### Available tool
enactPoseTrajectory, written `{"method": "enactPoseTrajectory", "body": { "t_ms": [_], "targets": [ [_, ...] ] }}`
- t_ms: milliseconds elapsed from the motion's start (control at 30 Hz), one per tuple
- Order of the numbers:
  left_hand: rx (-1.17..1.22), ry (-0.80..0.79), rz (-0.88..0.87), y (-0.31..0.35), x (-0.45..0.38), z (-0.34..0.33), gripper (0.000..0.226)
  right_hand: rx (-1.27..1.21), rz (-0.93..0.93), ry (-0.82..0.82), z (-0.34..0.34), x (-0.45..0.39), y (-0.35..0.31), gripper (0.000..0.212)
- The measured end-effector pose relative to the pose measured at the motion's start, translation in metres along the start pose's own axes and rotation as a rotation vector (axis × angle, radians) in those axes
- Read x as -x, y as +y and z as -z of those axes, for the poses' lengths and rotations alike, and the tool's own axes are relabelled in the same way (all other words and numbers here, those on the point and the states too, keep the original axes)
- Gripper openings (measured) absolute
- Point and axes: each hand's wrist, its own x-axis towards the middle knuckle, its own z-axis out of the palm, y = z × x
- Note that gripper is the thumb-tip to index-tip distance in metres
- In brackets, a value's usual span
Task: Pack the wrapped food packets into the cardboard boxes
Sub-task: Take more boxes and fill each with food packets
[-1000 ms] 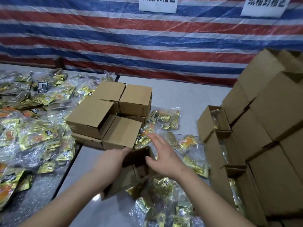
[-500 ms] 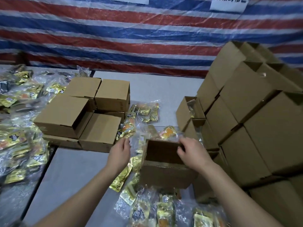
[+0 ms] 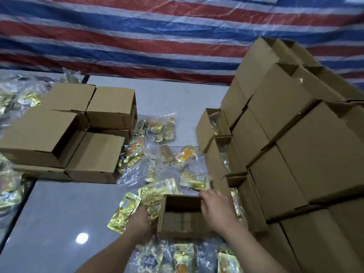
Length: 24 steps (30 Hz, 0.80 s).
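An open, empty cardboard box (image 3: 183, 221) stands on the grey table in front of me, its opening facing up. My right hand (image 3: 216, 210) grips its right wall, fingers curled over the rim. My left hand (image 3: 140, 221) is at the box's left wall, holding a gold wrapped food packet (image 3: 125, 211); how its fingers lie is partly hidden. More gold packets (image 3: 157, 192) in clear bags lie just beyond the box and in front of it (image 3: 183, 257).
Several cardboard boxes (image 3: 65, 134) are stacked at the left. A tall stack of boxes (image 3: 295, 144) fills the right, some open ones (image 3: 220, 150) with packets inside. More bagged packets (image 3: 11, 190) cover the far left. A striped tarp hangs behind the table (image 3: 65, 213).
The box has come toward me and stands upright. My left hand dropped from the packets to the box's left side with a gold packet. The view tilted toward the right stack.
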Motion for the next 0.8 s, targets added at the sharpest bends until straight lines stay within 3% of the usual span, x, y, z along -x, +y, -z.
{"method": "enactPoseTrajectory", "body": {
  "t_ms": [100,167,267,400,533,600,667,733,800],
  "targets": [
    [0.018,-0.040,-0.013,-0.005,0.000,0.006,0.073,-0.029,-0.012,0.020,-0.005,0.000,0.005,0.024],
    [0.079,-0.010,0.000,-0.010,0.006,0.013,0.061,-0.058,-0.022,0.003,-0.004,-0.003,0.008,0.024],
    [0.119,0.082,0.038,-0.017,0.018,0.044,0.037,-0.093,-0.039,-0.015,0.001,-0.013,0.007,0.026],
    [0.355,0.292,0.078,-0.009,0.038,0.112,0.031,-0.199,-0.032,0.015,0.013,-0.019,-0.003,0.044],
    [0.559,0.435,-0.123,0.043,0.057,0.177,0.038,-0.831,-0.036,0.095,0.053,-0.038,-0.057,0.052],
    [0.626,0.412,-0.307,0.084,0.070,0.198,0.047,-1.214,-0.058,-0.025,0.082,-0.048,-0.093,0.070],
    [0.632,0.390,-0.503,0.123,0.082,0.208,0.057,-1.474,-0.052,-0.117,0.105,-0.061,-0.119,0.076],
    [0.633,0.334,-0.640,0.156,0.090,0.210,0.060,-1.643,-0.051,-0.067,0.124,-0.074,-0.131,0.072],
    [0.587,0.297,-0.704,0.181,0.098,0.214,0.052,-1.727,-0.093,0.052,0.137,-0.082,-0.132,0.055]
  ]
}}
